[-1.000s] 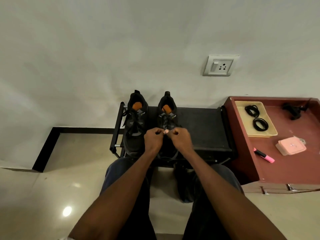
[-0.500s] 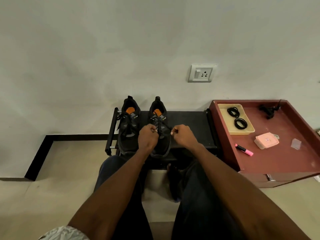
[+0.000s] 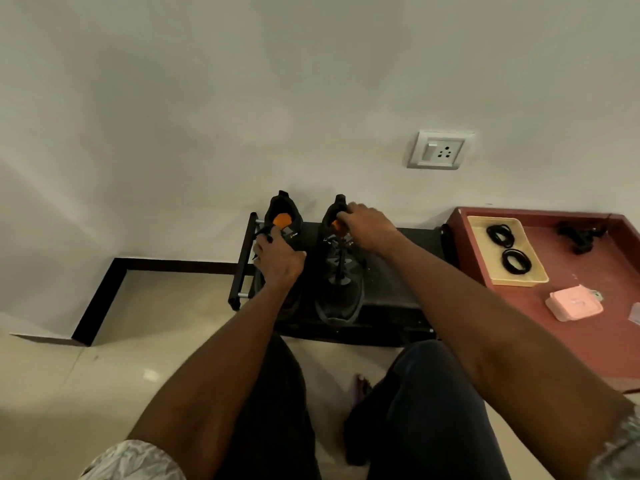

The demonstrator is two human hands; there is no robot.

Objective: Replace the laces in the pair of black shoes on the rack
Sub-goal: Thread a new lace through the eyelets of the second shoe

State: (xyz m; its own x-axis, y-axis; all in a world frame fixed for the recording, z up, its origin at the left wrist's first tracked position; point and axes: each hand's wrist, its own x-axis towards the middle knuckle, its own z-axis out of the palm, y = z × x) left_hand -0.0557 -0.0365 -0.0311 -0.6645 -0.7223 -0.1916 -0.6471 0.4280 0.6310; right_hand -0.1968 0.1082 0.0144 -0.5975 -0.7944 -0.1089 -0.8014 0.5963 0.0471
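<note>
Your two black shoes stand side by side on the left part of the black rack [image 3: 391, 271], heels toward the far wall, toes toward you, long axes running near to far. Your left hand [image 3: 280, 259] lies on the left shoe [image 3: 282, 216], fingers curled around its lace [image 3: 260, 233] near the tongue. Your right hand [image 3: 367, 226] reaches to the far end of the right shoe [image 3: 337, 292], fingers curled over the collar by the orange insole. To the right, coiled black laces [image 3: 516, 261] lie in a cream tray [image 3: 533, 280] on the red table [image 3: 588, 323].
</note>
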